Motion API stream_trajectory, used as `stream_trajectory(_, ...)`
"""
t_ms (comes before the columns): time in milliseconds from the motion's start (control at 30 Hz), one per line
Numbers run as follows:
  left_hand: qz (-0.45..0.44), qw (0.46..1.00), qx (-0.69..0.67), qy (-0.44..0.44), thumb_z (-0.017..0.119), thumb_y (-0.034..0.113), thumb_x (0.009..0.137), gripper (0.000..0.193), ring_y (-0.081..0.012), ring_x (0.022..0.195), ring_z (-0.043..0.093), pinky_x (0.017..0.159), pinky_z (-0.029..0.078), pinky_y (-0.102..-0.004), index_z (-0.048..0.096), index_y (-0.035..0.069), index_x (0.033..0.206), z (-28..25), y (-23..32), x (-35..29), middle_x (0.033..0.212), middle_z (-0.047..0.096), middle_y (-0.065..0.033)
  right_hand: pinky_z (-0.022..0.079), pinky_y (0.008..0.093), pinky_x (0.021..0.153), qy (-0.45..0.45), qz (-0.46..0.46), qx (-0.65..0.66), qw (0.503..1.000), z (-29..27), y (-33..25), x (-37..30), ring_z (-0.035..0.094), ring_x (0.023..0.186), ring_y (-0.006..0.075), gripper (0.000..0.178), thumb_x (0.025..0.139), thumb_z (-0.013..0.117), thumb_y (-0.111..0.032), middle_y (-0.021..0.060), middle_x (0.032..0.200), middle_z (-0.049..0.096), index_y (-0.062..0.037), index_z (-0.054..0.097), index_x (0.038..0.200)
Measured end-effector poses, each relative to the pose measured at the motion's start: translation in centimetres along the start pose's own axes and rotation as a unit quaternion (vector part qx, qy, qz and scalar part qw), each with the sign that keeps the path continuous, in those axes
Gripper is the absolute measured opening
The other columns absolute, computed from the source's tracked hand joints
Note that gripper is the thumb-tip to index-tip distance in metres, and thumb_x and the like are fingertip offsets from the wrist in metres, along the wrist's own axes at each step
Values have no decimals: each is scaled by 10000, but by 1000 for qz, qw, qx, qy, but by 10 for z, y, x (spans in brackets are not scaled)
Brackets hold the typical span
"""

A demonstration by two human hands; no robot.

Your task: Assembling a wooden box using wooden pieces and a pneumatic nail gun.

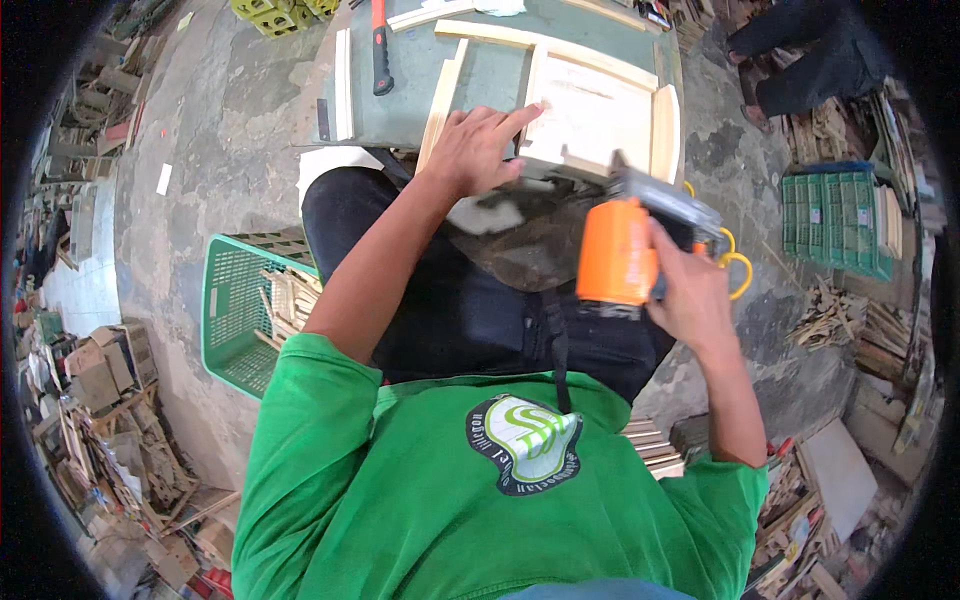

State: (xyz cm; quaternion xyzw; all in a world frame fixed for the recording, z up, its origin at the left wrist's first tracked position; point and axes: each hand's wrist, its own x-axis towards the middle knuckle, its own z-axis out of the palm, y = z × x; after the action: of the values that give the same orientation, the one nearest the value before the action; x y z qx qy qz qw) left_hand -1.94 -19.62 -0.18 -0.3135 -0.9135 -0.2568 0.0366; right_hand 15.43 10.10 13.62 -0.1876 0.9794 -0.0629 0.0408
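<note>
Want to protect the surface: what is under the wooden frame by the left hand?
Grey-green tabletop shows through the open left section of the wooden frame. Whatever lies beneath its pale panel is covered and cannot be seen.

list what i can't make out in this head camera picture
All in the head view:
- Nose of the orange and grey power tool: smeared by motion blur.
- Fingertips of the right hand: hidden by the power tool.
- Underside of the left hand: hidden by the back of that hand.
- Head of the red and black hammer: cut off by the top edge.
</note>
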Motion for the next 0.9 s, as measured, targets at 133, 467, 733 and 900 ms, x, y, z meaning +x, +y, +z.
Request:
stream_trajectory(133, -27, 999, -40, -13, 687, 356, 908, 712, -311, 1153, 581, 981, 404, -496, 428, 249, 1563, 0, 3, 0, 1190, 691, -81, 563, 499, 825, 11, 109, -71, 991, -56, 47, 33, 713, 920, 395, 962, 696, 838, -119, 189, 1022, 739, -157, 421, 1562)
stream_trajectory(467, -10, 989, -75, 125, 775, 133, 822, 585, -323, 1091, 637, 954, 461, -449, 552, 121, 1363, 4, 15, -17, 1140, 666, -118, 558, 554, 812, -4, 58, -74, 996, -19, 161, 258, 695, 977, 457, 657, 911, 699, -322, 246, 1033, 729, -154, 444, 1493)
stream_trajectory(733, 39, 994, 69, 75, 736, 119, 825, 439, -207, 1118, 646, 993, 471, -411, 646, 150, 1253, 14, 32, -32, 1178, 683, -17, 555, 535, 849, 16, 59, -80, 995, 63, 164, 337, 696, 1035, 431, 711, 972, 681, -435, 219, 1134, 724, -116, 383, 1534)
stream_trajectory(900, 32, 994, 79, 61, 742, 105, 799, 446, -223, 1135, 646, 1007, 463, -434, 638, 108, 1233, 13, 34, -29, 1186, 682, -37, 561, 541, 892, 3, 92, -74, 993, 75, 162, 341, 696, 1082, 418, 686, 991, 617, -500, 230, 1178, 717, -210, 360, 1558)
